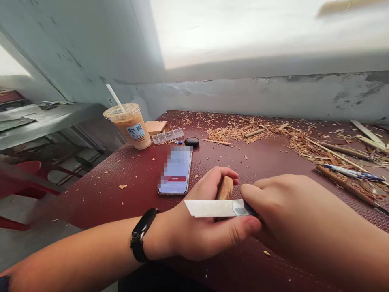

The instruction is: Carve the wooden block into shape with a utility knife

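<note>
My left hand (203, 231), with a black band on its wrist, is closed around a small piece of wood (225, 188). Only the wood's brown upper end shows between the fingers and the blade. In my right hand (273, 202) is a carving knife (212, 208), gripped by its dark handle. Its flat, slant-tipped blade points left and lies across in front of the wood, above my left palm. My left thumb reaches along under the knife toward my right hand. Whether the edge touches the wood I cannot tell.
Beyond my hands a phone (176, 170) lies on the dark red table (100, 202), near a black case (191, 142), a clear plastic box (168, 136) and a wood block (156, 127). An iced drink (130, 127) stands far left. Shavings (231, 132), sticks and pens (352, 172) cover the right.
</note>
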`<state>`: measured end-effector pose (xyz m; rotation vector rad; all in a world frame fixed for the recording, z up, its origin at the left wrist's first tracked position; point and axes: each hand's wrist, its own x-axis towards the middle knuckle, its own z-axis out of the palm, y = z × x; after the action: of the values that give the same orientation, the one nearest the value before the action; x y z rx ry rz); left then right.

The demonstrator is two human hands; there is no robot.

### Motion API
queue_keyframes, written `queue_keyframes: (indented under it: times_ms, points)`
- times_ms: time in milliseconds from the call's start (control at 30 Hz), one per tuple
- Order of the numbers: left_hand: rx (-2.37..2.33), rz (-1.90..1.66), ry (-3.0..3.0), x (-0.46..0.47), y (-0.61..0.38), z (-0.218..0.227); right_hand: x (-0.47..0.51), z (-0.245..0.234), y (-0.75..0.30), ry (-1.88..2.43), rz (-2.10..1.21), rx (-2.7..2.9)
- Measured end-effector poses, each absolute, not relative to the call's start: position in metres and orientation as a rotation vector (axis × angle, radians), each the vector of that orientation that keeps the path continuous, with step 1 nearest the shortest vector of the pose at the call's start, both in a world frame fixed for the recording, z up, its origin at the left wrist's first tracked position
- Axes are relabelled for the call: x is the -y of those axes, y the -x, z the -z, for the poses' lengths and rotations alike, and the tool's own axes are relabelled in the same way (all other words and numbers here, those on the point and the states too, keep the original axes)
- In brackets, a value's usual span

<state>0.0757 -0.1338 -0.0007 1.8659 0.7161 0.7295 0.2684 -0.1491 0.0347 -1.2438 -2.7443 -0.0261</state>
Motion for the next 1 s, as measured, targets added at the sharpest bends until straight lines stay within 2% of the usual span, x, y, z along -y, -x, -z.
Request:
queue_keyframes:
  times_ms: [200, 400, 633, 767, 1000]
  points:
    - [-0.463, -0.698, -1.98, 0.126, -0.07, 0.01, 0.149, -0.043, -0.274, 1.184, 0.045, 2.75]
    - [-0.629, -0.925, -2.196, 0.124, -0.072, 0.015, 0.152, -0.032, -0.278, 1.251, -0.011, 2.749]
    - [-1.001, -0.864, -2.176, 0.118, -0.074, 0.017, 0.132, -0.017, -0.283, 1.162, -0.059, 2.772]
    - [-1.074, -0.874, -2.25, 0.114, -0.075, 0.024, 0.121, -0.004, -0.289, 1.206, -0.024, 2.818]
    - [-1.087, -0.879, -2.301, 0.112, -0.075, 0.032, 0.118, 0.009, -0.289, 1.194, -0.175, 2.819]
